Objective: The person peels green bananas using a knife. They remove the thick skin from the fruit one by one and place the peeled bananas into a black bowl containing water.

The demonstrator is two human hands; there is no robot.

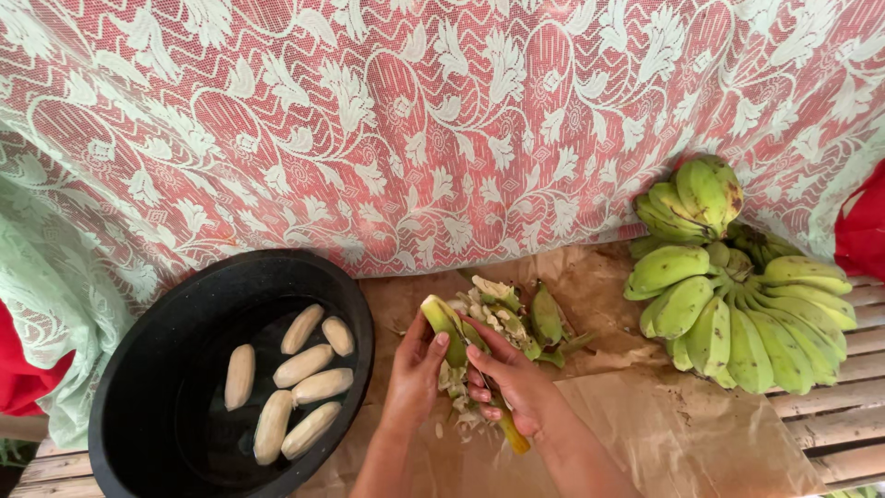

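My left hand (pixel 415 373) holds a green banana (pixel 444 323), partly peeled, upright over brown paper. My right hand (pixel 512 383) grips a knife with a yellow handle (pixel 514 435) and its thumb presses against the banana's side. The blade is hidden between my fingers and the fruit. A heap of green peel scraps (pixel 516 318) lies just behind both hands. To the left stands a black basin (pixel 157 369) with water and several peeled pale bananas (pixel 304 364) floating in it.
A large bunch of unpeeled green bananas (pixel 737 295) sits at the right on a slatted wooden bench (pixel 848 424). Brown paper (pixel 664 433) covers the bench under my hands. A red and white lace cloth (pixel 442 120) hangs behind. Red fabric (pixel 862 231) shows at both edges.
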